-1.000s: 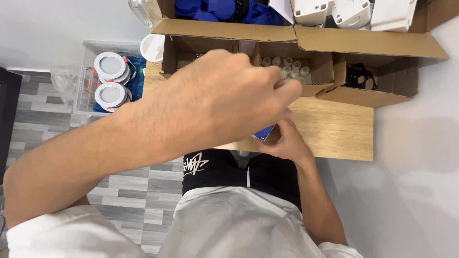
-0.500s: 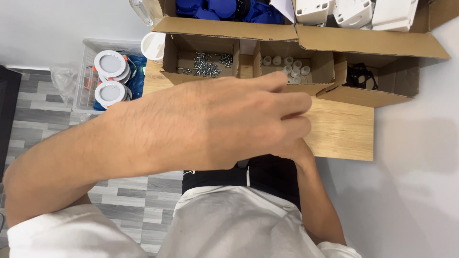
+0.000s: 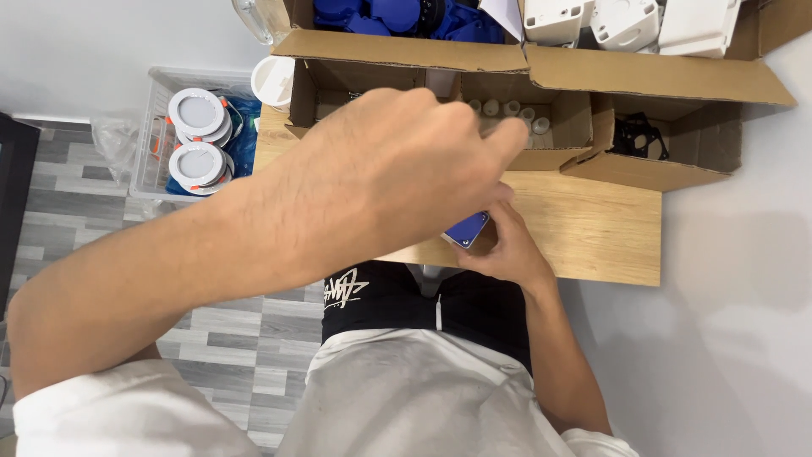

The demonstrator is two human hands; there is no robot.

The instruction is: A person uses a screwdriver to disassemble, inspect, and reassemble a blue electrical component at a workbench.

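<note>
My left hand (image 3: 397, 161) hovers over the wooden table (image 3: 584, 228), seen from the back with its fingers curled. Its fingertip points at a cardboard compartment of small white cylinders (image 3: 529, 114). What lies under its palm is hidden. My right hand (image 3: 507, 254) sits at the table's near edge and grips a small blue part with a metal rim (image 3: 468, 228). The left hand covers most of that part and the right hand's fingers.
Open cardboard boxes (image 3: 406, 51) line the table's far side; one holds black parts (image 3: 639, 135). Behind them lie blue parts (image 3: 381, 13) and white housings (image 3: 626, 17). A clear crate with round white lamps (image 3: 196, 114) stands at the left, over grey plank flooring.
My left hand, earlier bunched over the blue part and then flat, has lifted and curled toward the white-cylinder compartment. The right hand still holds the blue part at the table's edge.
</note>
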